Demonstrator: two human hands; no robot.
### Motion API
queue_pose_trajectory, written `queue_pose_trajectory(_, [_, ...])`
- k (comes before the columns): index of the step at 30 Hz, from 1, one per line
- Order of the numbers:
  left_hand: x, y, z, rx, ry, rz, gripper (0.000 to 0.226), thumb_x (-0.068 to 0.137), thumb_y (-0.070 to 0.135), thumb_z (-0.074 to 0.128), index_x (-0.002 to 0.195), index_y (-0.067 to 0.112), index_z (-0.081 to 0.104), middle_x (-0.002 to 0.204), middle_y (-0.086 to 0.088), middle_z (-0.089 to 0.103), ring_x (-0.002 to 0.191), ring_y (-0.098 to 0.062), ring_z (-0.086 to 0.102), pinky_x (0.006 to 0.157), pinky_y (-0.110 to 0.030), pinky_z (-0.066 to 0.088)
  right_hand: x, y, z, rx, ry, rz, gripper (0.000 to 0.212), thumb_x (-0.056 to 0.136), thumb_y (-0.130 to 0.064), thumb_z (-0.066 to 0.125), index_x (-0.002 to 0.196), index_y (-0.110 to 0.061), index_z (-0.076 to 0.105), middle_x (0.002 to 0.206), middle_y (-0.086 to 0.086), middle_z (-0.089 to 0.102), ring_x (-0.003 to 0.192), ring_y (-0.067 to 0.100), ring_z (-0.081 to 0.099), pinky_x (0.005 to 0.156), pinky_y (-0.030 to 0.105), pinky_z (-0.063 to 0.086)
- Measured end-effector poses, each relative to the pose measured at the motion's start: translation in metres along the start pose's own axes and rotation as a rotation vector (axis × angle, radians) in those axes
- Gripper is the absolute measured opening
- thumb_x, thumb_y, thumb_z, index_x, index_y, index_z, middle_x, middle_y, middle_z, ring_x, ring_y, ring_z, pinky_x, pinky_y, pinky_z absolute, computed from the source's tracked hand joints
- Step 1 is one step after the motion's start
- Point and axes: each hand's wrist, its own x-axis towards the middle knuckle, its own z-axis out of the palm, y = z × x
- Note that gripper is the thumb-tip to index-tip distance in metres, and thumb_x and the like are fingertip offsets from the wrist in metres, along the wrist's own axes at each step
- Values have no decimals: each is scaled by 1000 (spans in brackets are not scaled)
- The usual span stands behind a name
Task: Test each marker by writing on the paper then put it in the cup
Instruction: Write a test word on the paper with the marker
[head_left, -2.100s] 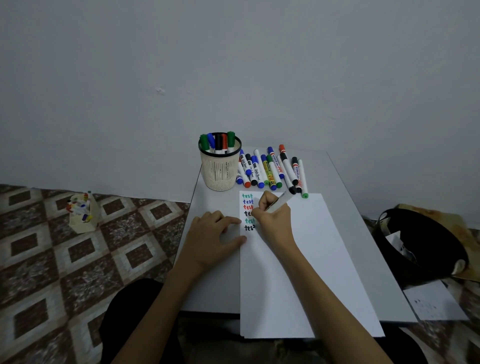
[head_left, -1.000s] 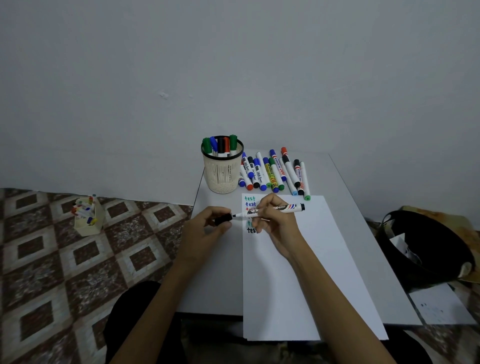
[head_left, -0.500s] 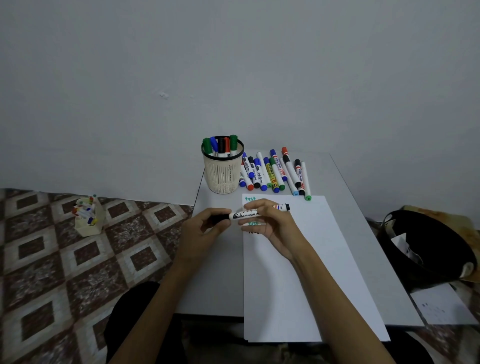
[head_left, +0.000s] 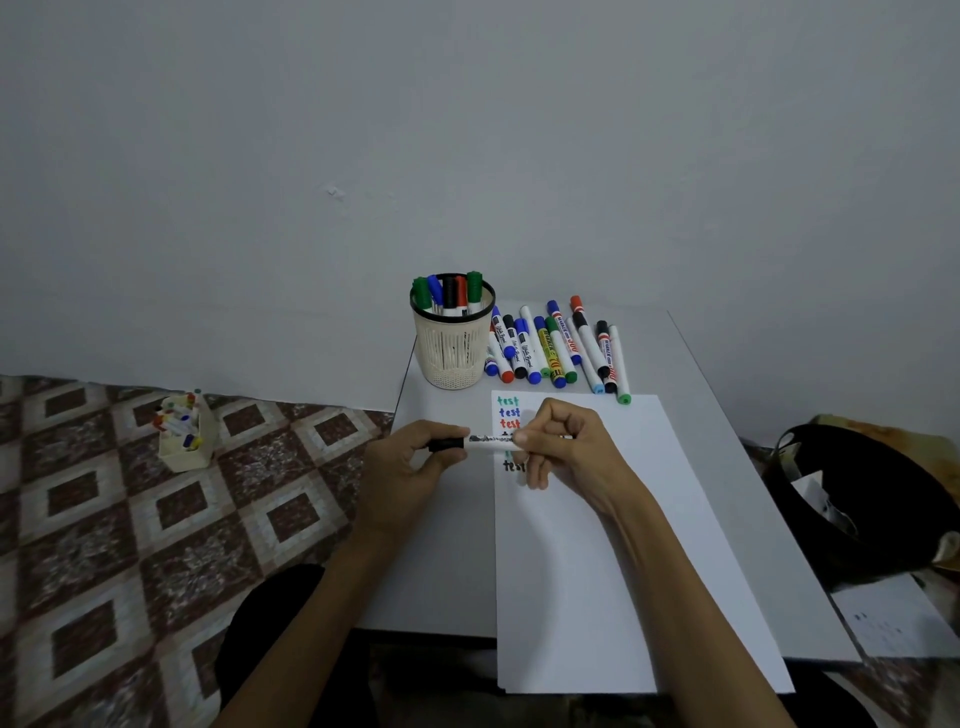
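Note:
A white marker with a black cap (head_left: 485, 442) lies level between my hands, just above the paper (head_left: 613, 545). My right hand (head_left: 561, 441) grips its barrel; my left hand (head_left: 415, 467) pinches the black cap end. The cap sits on the marker. The paper bears several coloured "test" words (head_left: 509, 413) at its top left, partly hidden by my right hand. A cream mesh cup (head_left: 453, 348) behind holds several markers. A row of loose markers (head_left: 561, 348) lies to the cup's right.
The small grey table (head_left: 737, 467) stands against a grey wall. On the tiled floor at left sits a small box of markers (head_left: 184, 434). A black bag (head_left: 862, 499) and a loose sheet (head_left: 898, 618) lie at right.
My right hand stopped writing and lifted the marker level. My left hand left the paper, brought the black cap to the tip and pushed it on.

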Motion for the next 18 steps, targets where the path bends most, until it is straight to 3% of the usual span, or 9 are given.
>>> queue_pose_trajectory(6, [-1, -2, 0, 34, 3, 72, 23, 74, 2, 73, 96, 7, 71, 92, 3, 69, 87, 1, 62, 81, -13, 49, 0, -5, -3, -77, -44, 76, 12, 80, -5, 71, 80, 1, 61, 72, 22, 68, 47, 25, 61, 45, 26, 51])
queue_pose_trajectory(10, [0, -4, 5, 40, -78, 92, 19, 79, 12, 70, 98, 12, 69, 92, -1, 70, 86, -3, 62, 79, -15, 51, 4, -18, -4, -503, -140, 93, 10, 83, -7, 72, 92, -4, 69, 79, 10, 73, 64, 18, 67, 64, 27, 55])
queue_pose_trajectory(13, [-1, -4, 6, -5, -33, 76, 23, 80, 20, 69, 101, 15, 67, 94, 4, 68, 88, -2, 62, 79, -20, 52, 14, -25, 6, -813, -175, -4, 22, 82, -24, 74, 103, -19, 73, 82, -2, 72, 72, 12, 63, 71, 31, 52])
queue_pose_trajectory(16, [0, -3, 8, -47, -57, 25, 38, 80, 30, 66, 116, 19, 59, 104, 9, 66, 95, 0, 62, 81, -19, 52, 30, -36, 16, -1154, -203, -60, 16, 82, -26, 74, 97, -25, 71, 87, -11, 64, 80, 7, 56, 74, 27, 49])
queue_pose_trajectory(18, [0, -5, 11, -52, -119, -36, 57, 80, 27, 68, 132, 24, 45, 117, 17, 57, 101, -3, 59, 82, -18, 50, 42, -50, 19, -1254, -106, -103, 14, 82, -17, 72, 95, -22, 71, 85, -13, 59, 78, 3, 54, 72, 22, 46])
